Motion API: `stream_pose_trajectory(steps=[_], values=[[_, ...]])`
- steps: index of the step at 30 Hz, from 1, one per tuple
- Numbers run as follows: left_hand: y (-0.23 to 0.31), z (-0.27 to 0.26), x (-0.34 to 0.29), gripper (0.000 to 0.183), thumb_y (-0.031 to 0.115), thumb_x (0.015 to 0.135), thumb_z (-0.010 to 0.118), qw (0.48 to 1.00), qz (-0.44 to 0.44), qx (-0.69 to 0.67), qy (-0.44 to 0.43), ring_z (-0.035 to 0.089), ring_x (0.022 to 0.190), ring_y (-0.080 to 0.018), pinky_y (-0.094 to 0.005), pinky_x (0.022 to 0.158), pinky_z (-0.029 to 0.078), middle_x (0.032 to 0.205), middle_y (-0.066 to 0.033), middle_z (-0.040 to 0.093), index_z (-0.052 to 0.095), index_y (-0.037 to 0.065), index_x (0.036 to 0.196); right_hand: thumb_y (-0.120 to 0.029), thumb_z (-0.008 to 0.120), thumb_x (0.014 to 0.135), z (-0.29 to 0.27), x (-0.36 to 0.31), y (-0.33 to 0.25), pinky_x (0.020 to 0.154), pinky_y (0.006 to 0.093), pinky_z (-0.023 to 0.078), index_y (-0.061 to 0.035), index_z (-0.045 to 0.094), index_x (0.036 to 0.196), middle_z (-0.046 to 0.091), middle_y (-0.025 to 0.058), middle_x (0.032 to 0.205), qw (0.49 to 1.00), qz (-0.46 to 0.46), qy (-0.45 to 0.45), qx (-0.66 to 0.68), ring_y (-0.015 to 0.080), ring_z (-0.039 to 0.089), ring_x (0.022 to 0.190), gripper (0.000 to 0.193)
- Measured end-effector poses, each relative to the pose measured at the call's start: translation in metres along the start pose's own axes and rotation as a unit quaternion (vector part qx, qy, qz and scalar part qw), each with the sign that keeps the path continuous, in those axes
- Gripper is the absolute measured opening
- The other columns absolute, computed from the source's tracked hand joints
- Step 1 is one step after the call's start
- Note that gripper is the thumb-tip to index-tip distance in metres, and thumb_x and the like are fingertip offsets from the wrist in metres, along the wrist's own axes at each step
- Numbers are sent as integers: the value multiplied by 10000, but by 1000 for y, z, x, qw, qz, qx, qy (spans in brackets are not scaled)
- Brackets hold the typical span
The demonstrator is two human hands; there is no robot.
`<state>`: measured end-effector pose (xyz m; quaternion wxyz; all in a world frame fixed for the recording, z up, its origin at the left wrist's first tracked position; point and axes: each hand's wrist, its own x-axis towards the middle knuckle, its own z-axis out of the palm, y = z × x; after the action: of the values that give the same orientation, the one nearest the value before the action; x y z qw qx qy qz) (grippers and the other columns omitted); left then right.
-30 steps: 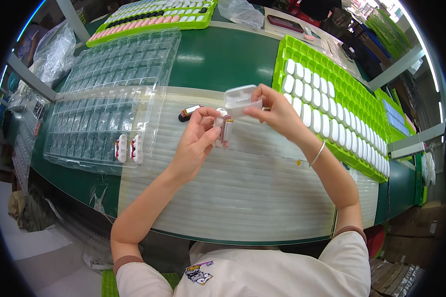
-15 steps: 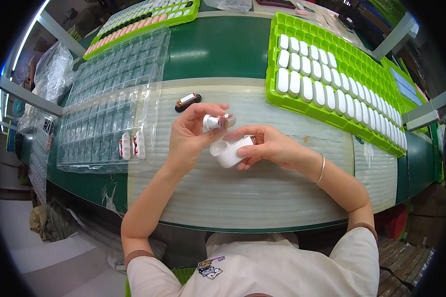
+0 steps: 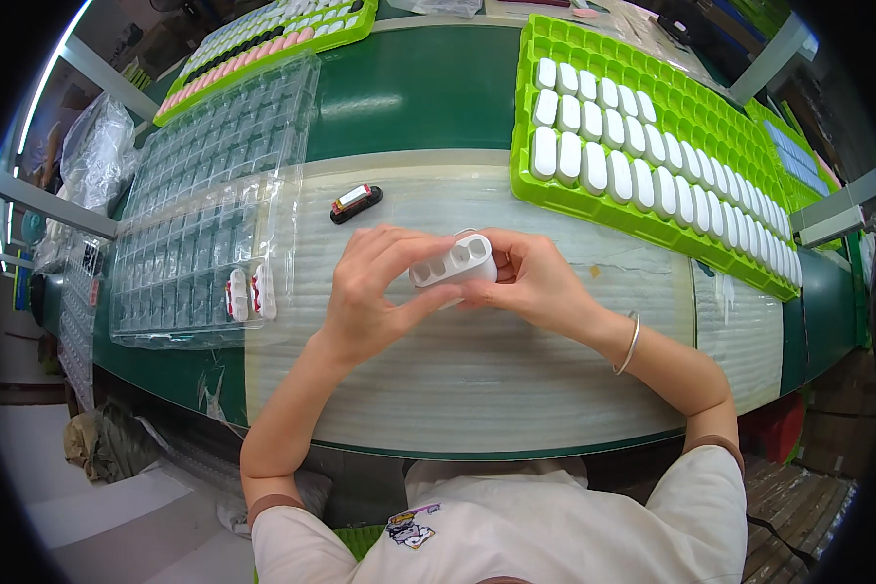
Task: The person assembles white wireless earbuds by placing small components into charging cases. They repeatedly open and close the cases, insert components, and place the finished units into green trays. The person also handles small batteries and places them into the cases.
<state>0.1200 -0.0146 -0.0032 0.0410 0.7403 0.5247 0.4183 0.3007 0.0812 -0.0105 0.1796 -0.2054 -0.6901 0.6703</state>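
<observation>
Between my two hands is a small white oblong case with an insert of several round hollows in its top. My left hand pinches its left end with thumb and fingers. Gripping the right end is my right hand, its fingers partly hidden behind the case. Just beyond my left hand, a black oblong shell lies on the pale mat, with a white and red part resting on it. Two white inserts with red parts sit in the clear plastic tray to the left.
A bright green tray with rows of white oblong pieces stands at the far right. Another green tray with white, black and pink pieces is at the back left. The pale foam mat covers the green table. Grey metal posts flank both sides.
My hands have come together. The insert from my left hand is now in the white shell from my right hand, and both hands hold it. The case has turned, its hollows now showing.
</observation>
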Motion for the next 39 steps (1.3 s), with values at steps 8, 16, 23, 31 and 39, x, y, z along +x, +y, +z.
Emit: stream_pose_trajectory(steps=[8, 16, 23, 31, 39], values=[[5, 15, -6, 320, 13, 687, 736, 987, -52, -71, 131, 635, 760, -211, -293, 627, 504, 930, -86, 662, 632, 69, 984, -21, 716, 729, 7, -1, 9, 694, 314, 543, -69, 549, 1147, 655, 126, 968, 945, -227, 129, -199, 219, 669, 796, 453], [4, 9, -3, 297, 15, 676, 727, 991, 100, -67, 67, 641, 784, -274, -339, 669, 541, 912, -121, 655, 610, 35, 948, -71, 791, 656, -3, -3, -3, 795, 336, 513, -154, 275, 1385, 631, 115, 1034, 981, -166, -5, -104, 220, 644, 902, 897], [13, 13, -8, 316, 21, 633, 722, 976, 185, -104, 44, 629, 776, -262, -339, 645, 536, 920, -118, 660, 614, 49, 929, -278, 876, 526, -13, -3, -34, 744, 332, 489, -143, 183, 1436, 621, 94, 980, 977, -92, -194, -13, 219, 614, 828, 1152], [20, 9, -4, 290, 48, 641, 746, 979, 162, -115, 40, 593, 796, -247, -297, 592, 506, 920, -114, 649, 664, 50, 918, -458, 850, 524, -11, -5, -22, 676, 338, 498, -99, 188, 1429, 633, 120, 903, 965, -165, -180, -93, 272, 626, 751, 1177], [22, 5, -6, 275, 37, 613, 741, 982, 132, -132, 38, 602, 786, -245, -290, 606, 510, 902, -107, 646, 688, 44, 883, -508, 837, 522, -10, -11, -29, 670, 328, 492, -69, 170, 1434, 635, 102, 906, 958, -221, -165, -79, 260, 625, 756, 1213]])
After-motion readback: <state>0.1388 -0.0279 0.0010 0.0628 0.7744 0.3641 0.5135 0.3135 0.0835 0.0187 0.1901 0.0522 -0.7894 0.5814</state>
